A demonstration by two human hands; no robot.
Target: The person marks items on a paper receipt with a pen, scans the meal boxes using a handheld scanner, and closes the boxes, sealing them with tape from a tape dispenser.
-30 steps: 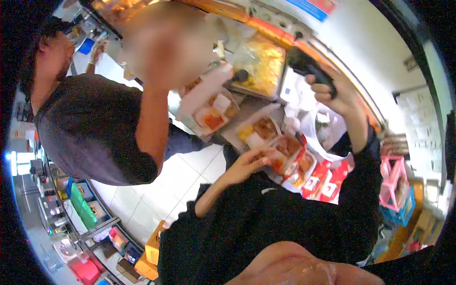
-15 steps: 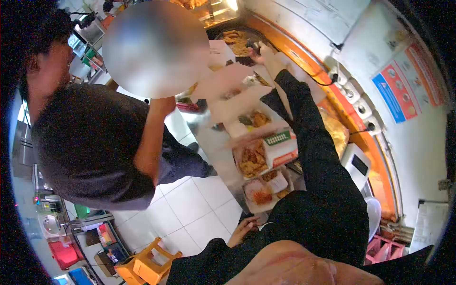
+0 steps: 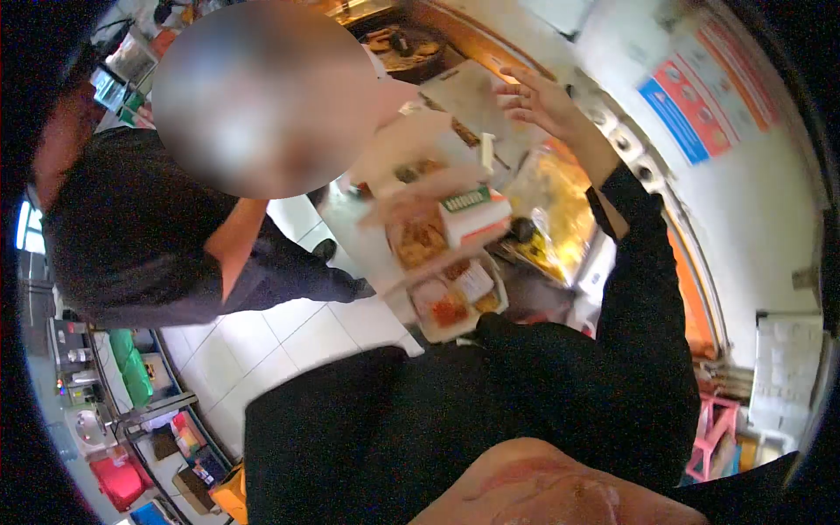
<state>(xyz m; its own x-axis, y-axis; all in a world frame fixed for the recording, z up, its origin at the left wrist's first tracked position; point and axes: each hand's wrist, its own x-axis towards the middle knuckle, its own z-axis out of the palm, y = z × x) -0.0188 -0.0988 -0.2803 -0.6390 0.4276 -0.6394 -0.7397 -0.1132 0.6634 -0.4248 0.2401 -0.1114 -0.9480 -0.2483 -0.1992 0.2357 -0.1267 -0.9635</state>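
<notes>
My right hand (image 3: 534, 103) is raised over the far right part of the counter, its fingers apart and nothing in them. Beneath and to its left lie a metal tray edge and a round dark pan (image 3: 404, 45) with fried food and a dark object in it. My left hand is out of sight. Close to my body sits an open meal box (image 3: 448, 306) with red sauce, and beyond it a box of fried food (image 3: 417, 241) with a green-and-white lid. Further along are more open boxes (image 3: 418, 171). A yellow plastic-wrapped tray (image 3: 556, 210) stands right of them.
Across the counter's left side stands a person in a dark shirt (image 3: 140, 227), their face blurred. White floor tiles (image 3: 297, 346) show between us. Shelves with a green item (image 3: 131, 367) are at lower left. Sockets (image 3: 623, 140) line the wall at right.
My right hand has let go of the dark object at the pan and drawn back to the right, fingers spread. My left hand, earlier near the closest box, has gone out of sight.
</notes>
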